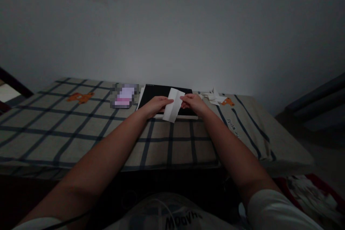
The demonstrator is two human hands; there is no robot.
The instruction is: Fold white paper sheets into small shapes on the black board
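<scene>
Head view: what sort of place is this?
Probably a room at home: a checked tablecloth with orange animal figures, a pale wall behind it, loose paper on top.

The counter (283,145) is covered by a pale cloth (159,143) crossed with dark stripes and patterned with orange figures (81,97). A pixelated phone (124,97) is laid left of a flat, black, white-edged notebook (159,90); white paper pieces (214,97) are heaped to its right.
</scene>
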